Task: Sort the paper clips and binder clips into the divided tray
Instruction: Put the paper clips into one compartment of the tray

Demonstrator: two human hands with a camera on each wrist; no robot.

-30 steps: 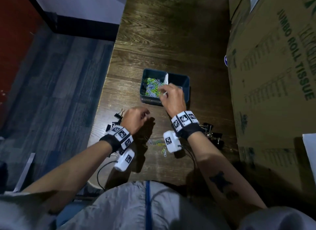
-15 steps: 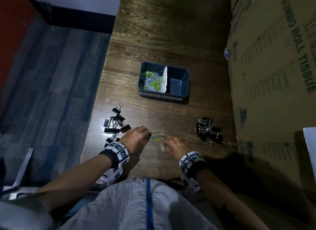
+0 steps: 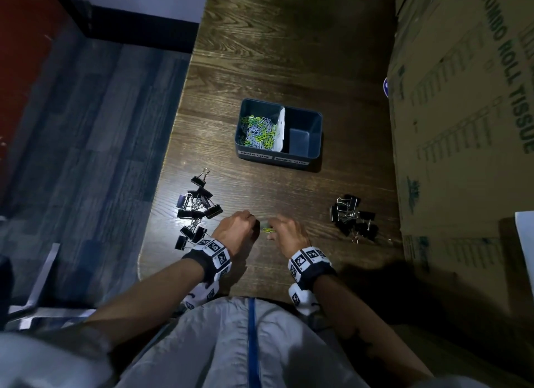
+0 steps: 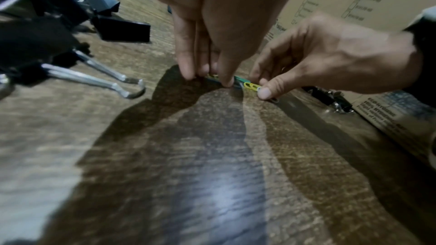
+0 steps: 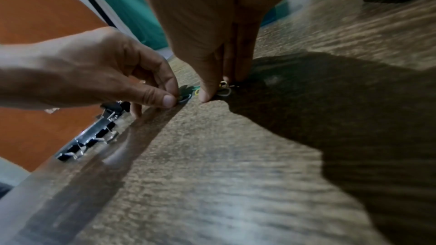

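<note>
Dark wood-grain tabletop (image 3: 289, 55): left hand (image 3: 235, 228) and right hand (image 3: 289, 233) each pinch small coloured wire paper clips (image 3: 268, 230) lying between them, near of the blue divided plastic tray (image 3: 315, 153).

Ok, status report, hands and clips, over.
Left hand and right hand both pinching loose paper clips on the table. Binder-clip compartment empty; two binder clip piles unsorted. Nothing blocking the tray.
</note>
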